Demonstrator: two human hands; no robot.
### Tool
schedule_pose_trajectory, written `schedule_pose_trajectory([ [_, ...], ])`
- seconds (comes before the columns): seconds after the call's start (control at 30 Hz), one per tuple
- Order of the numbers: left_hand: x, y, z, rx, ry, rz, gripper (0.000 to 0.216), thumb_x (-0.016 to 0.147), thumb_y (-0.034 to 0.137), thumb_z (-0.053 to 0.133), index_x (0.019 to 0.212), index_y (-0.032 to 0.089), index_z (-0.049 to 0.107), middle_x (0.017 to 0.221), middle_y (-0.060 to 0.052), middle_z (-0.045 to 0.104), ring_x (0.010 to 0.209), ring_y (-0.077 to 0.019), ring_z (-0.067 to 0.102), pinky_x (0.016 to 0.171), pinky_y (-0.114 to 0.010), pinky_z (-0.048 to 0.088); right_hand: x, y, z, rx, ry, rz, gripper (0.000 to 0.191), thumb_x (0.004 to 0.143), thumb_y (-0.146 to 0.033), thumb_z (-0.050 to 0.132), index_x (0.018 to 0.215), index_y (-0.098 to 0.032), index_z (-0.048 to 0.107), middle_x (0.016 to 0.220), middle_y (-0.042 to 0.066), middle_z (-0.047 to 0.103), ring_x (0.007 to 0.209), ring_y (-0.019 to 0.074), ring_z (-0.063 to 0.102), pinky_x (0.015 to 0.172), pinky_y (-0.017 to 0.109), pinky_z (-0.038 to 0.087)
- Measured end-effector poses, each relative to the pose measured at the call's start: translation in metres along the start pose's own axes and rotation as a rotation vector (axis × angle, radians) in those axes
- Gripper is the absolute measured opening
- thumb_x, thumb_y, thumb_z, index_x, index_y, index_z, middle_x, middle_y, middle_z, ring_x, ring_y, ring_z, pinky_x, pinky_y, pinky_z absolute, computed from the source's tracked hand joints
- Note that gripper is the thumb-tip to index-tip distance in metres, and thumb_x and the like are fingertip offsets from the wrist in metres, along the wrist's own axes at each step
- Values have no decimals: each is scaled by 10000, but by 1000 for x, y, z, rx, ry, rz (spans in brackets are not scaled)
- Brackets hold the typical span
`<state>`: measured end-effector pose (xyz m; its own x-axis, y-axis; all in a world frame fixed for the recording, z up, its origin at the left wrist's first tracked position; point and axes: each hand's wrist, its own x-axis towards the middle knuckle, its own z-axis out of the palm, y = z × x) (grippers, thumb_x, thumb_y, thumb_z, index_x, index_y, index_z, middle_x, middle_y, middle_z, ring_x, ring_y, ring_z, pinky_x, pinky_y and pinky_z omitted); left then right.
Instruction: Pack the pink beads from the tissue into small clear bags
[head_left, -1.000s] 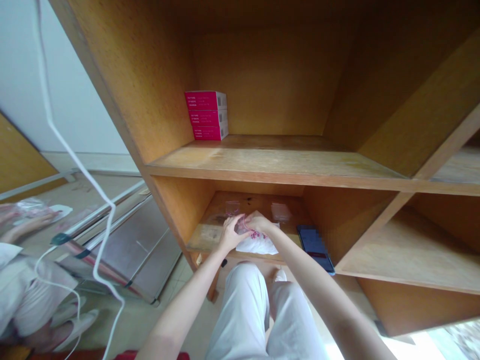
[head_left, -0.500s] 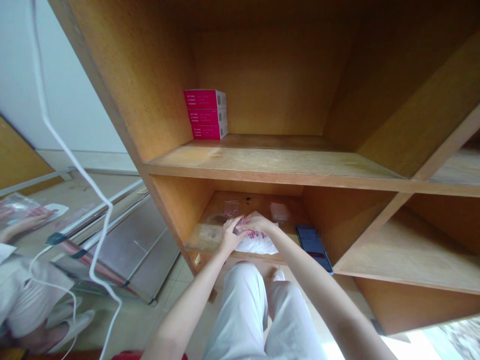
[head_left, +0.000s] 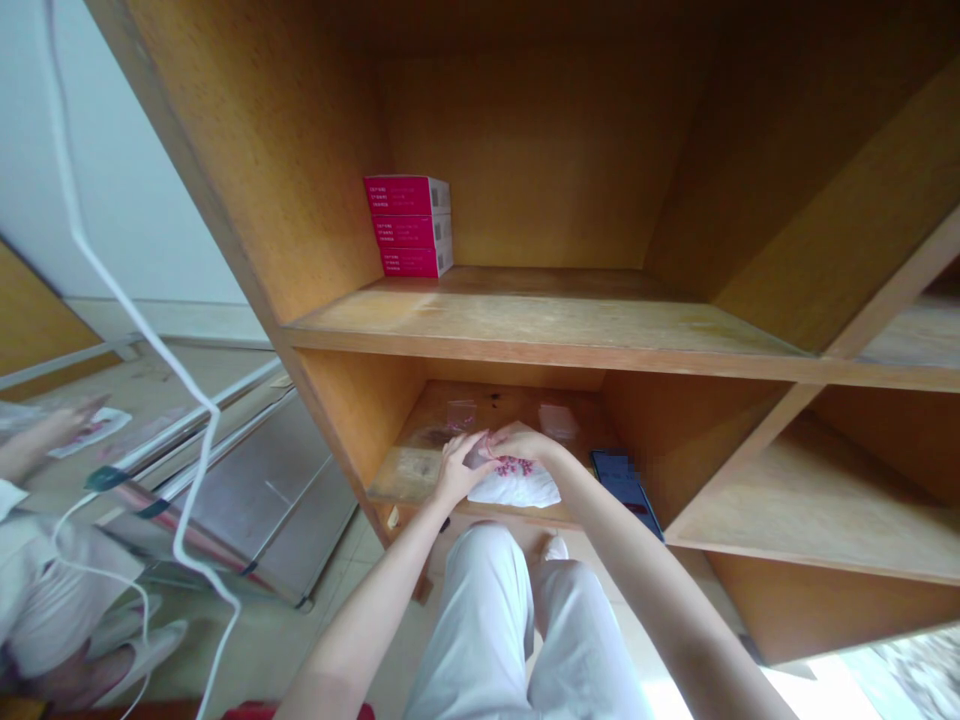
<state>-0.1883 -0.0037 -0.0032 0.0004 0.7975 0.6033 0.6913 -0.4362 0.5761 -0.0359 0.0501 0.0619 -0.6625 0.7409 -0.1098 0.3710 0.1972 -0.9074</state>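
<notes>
Both hands meet over the front of the lower shelf. My left hand (head_left: 459, 470) is closed on a small clear plastic bag (head_left: 477, 457) with a red line along its edge. At the bag's upper edge, the bent fingers of my right hand (head_left: 521, 440) pinch it; their tips are partly hidden. Just below lies a white sheet or cloth (head_left: 516, 490), with many small red pieces (head_left: 514, 466) gathered on it. Behind my left hand rests another clear bag (head_left: 460, 414) with some red in it. A flat clear bag (head_left: 558, 421) lies behind my right wrist.
A dark phone (head_left: 626, 490) lies at the right of the lower shelf (head_left: 405, 478). Stacked pink boxes (head_left: 409, 228) stand on the upper shelf. A white cable (head_left: 139, 330) hangs at left. Beyond it, a co-worker's hand (head_left: 56, 432) is over a low table.
My hands stay together at the bag, with only a slight shift of the fingers. At left, the co-worker's hand has lifted and moved left from the white sheet there.
</notes>
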Motion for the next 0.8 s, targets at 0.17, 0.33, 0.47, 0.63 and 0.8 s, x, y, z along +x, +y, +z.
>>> schedule_pose_trajectory([
  [0.17,4,0,-8,-5,-45,14,466,644,409,644,1074,257,548,1061,-39,595,971,-202,532,880,-365,396,-8,17,-11,215,88,65,342,592,-404,675,746,-98,656,647,66,650,496,98,532,470,201,392],
  [0.33,8,0,-10,-19,-118,1,456,646,420,640,1064,254,562,1061,-37,602,970,-199,538,882,-353,400,-7,48,-16,534,484,25,283,680,-418,577,737,-147,639,809,86,672,597,134,596,527,226,440],
  [0.47,10,-1,-9,-38,-151,5,451,643,427,640,1049,242,573,1038,-40,613,954,-193,546,868,-341,412,2,78,-6,767,830,-83,258,727,-360,454,756,-177,634,819,58,677,759,164,618,696,287,458],
  [0.63,12,0,-8,-53,-171,6,452,638,428,644,1043,237,578,1031,-42,615,933,-185,557,850,-327,426,11,99,12,915,923,-147,307,727,-331,375,783,-174,633,874,55,672,876,164,598,830,322,409],
  [0.8,12,1,-7,-50,-191,4,448,643,425,641,1042,232,580,1017,-42,619,918,-178,561,844,-312,427,19,104,20,945,952,-189,328,742,-362,360,797,-176,625,893,52,667,891,164,594,860,323,391],
])
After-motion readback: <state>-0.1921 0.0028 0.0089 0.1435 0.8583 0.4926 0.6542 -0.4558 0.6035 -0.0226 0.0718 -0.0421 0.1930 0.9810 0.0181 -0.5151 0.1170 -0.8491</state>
